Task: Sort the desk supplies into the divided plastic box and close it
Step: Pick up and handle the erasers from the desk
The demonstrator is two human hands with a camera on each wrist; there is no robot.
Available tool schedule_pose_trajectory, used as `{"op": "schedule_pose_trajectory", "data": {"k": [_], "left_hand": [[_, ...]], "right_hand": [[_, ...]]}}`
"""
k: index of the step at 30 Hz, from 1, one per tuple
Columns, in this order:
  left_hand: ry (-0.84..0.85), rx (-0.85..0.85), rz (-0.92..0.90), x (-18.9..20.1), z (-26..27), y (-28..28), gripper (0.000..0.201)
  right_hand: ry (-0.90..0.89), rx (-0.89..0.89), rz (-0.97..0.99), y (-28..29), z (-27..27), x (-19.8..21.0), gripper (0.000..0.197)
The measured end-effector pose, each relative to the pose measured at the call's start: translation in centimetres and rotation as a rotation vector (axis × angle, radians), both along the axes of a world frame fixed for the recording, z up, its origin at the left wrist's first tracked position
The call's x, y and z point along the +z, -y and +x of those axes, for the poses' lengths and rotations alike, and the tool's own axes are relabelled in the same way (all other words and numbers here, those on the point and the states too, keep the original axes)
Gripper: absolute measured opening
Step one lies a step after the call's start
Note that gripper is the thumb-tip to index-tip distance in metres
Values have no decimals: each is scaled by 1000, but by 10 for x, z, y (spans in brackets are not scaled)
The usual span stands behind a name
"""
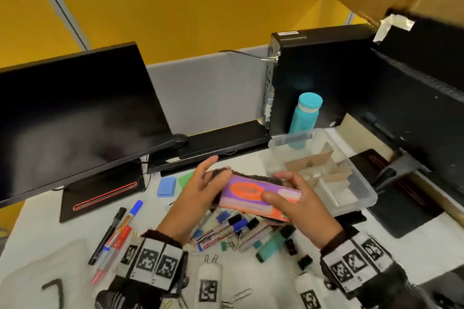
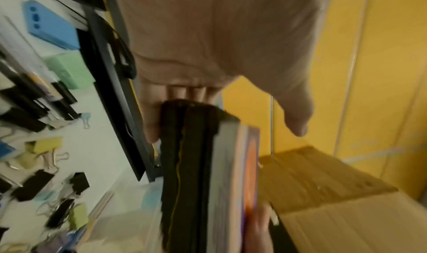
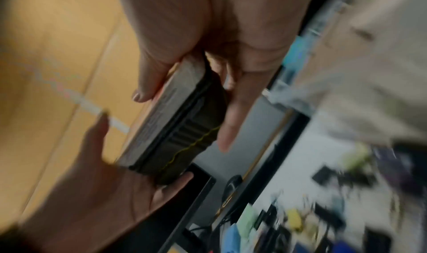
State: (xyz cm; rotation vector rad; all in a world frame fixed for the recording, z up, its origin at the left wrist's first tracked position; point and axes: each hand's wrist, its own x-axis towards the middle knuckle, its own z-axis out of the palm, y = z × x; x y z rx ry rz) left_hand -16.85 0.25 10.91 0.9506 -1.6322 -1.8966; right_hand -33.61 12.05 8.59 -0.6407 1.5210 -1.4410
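A whiteboard eraser (image 1: pixel 253 195) with a purple and orange top and black felt underside (image 2: pixel 184 165) is held above the desk. My right hand (image 1: pixel 296 198) grips its right end, thumb on top and fingers behind (image 3: pixel 228 120). My left hand (image 1: pixel 206 180) touches its left end with straight fingers, thumb spread away (image 2: pixel 298 121). The clear plastic box (image 1: pixel 369 195) with cardboard dividers (image 1: pixel 324 170) stands open just right of the eraser. Markers (image 1: pixel 118 231), binder clips (image 1: pixel 236 221), a teal highlighter (image 1: pixel 272 246) and blue (image 1: pixel 166 186) and green (image 1: pixel 185 179) note pads lie on the desk below.
A black monitor (image 1: pixel 70 118) stands at the left, a keyboard (image 1: pixel 213 143) at the back, a PC tower (image 1: pixel 313 78) and teal bottle (image 1: pixel 305 115) behind the box, and a second monitor (image 1: pixel 421 108) at the right. A translucent sheet (image 1: pixel 37 271) lies front left.
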Motion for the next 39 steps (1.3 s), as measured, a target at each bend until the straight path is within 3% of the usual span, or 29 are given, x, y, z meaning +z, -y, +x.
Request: {"op": "schedule_pose_trajectory", "data": {"k": [2, 6, 10, 16, 21, 29, 34, 39], "left_hand": [[80, 45, -88, -1, -27, -11, 77], [35, 205, -86, -2, -74, -27, 64], [8, 55, -149, 11, -91, -17, 73], [38, -65, -307, 18, -144, 21, 57], [162, -162, -502, -9, -179, 51, 63], [469, -314, -869, -43, -195, 62, 71], [554, -361, -932, -52, -196, 66, 55], [583, -381, -969, -54, -200, 67, 53]], "right_hand": [[-176, 33, -22, 1, -14, 5, 68], [-221, 75, -66, 8, -50, 17, 73], [-341, 160, -78, 18, -88, 35, 75], [-544, 303, 2, 49, -165, 50, 75], [-810, 464, 155, 68, -214, 49, 69], [-1077, 499, 216, 74, -233, 10, 61], [-1244, 527, 298, 74, -226, -2, 66], [-1288, 548, 393, 73, -221, -6, 62]]}}
